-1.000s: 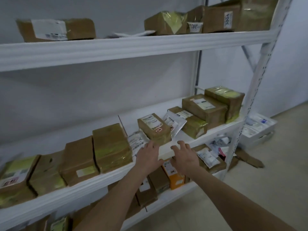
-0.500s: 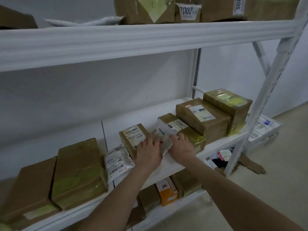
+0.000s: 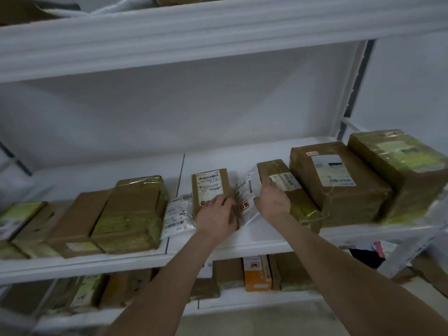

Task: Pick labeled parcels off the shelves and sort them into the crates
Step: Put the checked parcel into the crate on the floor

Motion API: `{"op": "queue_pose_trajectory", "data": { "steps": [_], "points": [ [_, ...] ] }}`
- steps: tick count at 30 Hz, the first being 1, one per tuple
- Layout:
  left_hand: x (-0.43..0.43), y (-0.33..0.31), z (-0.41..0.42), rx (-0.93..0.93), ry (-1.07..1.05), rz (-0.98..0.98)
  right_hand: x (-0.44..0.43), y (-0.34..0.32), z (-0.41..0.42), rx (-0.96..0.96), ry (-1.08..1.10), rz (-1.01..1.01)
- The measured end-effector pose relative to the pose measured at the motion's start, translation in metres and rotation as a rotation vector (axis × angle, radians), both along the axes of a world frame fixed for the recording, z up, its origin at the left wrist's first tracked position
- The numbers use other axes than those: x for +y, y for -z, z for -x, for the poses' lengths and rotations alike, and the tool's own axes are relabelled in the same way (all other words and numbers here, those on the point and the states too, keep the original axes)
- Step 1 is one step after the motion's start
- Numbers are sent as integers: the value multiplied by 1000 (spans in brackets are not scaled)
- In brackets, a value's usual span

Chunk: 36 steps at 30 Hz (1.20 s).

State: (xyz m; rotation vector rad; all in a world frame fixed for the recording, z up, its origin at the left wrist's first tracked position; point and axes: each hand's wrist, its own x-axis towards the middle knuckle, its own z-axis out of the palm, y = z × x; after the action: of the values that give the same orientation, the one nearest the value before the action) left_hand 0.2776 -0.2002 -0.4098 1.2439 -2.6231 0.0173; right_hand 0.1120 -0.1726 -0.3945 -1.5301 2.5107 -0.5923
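On the middle shelf (image 3: 254, 241) stands a small brown box (image 3: 209, 184) with a white barcode label. My left hand (image 3: 217, 215) lies over its near end, with the fingers curled round its right edge. Beside it a white plastic mailer (image 3: 246, 194) with a red stamp leans on a narrow brown box (image 3: 278, 172). My right hand (image 3: 272, 202) holds the mailer's right edge, thumb in front and fingertips reaching in between the mailer and that narrow box.
Two large taped boxes (image 3: 339, 183) (image 3: 397, 166) fill the shelf's right end. A second white mailer (image 3: 178, 214) and several taped boxes (image 3: 131, 214) lie to the left. An orange box (image 3: 257, 272) stands on the lower shelf. The upper shelf beam (image 3: 218, 42) hangs overhead.
The view has closed in on the middle shelf. Both hands reached forward from the shelf's front edge onto the small box and the white mailer, and now they grip them.
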Motion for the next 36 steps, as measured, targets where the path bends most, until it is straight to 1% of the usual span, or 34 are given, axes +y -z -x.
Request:
{"op": "queue_pose_trajectory", "data": {
  "steps": [2,4,5,7,9,11,13,15,17,19,23,25,28,33,36],
  "points": [
    [2,2,-3,17,5,3,-3,-4,2,-146,45,24],
    [3,3,-3,25,-2,-7,-3,-5,5,-260,53,-3],
    [3,3,-3,27,-7,-16,-1,-6,6,-293,51,-25],
    [1,2,-2,30,-10,-42,5,-7,8,-293,66,-31],
    [0,0,-1,28,-7,-78,12,-10,9,-314,93,53],
    [-2,-6,0,52,-38,-131,19,-16,10,-411,112,177],
    [-4,-19,5,194,-128,-231,24,-22,13,-566,113,278],
    [-5,-32,9,429,-229,-334,30,-28,14,-724,118,328],
    [-5,-42,13,604,-294,-421,37,-32,13,-904,131,372],
    [-4,-46,14,701,-312,-497,45,-35,11,-1068,107,420],
    [2,-48,12,816,-301,-584,61,-37,9,-1277,6,455],
    [5,-49,9,860,-319,-585,66,-35,9,-1299,-11,416],
    [9,-49,2,953,-345,-625,68,-28,10,-1238,-17,339],
    [19,-47,-17,1055,-341,-758,69,-22,4,-954,-75,190],
    [26,-44,-28,1077,-394,-777,67,-15,-5,-909,-120,167]
  ]
}}
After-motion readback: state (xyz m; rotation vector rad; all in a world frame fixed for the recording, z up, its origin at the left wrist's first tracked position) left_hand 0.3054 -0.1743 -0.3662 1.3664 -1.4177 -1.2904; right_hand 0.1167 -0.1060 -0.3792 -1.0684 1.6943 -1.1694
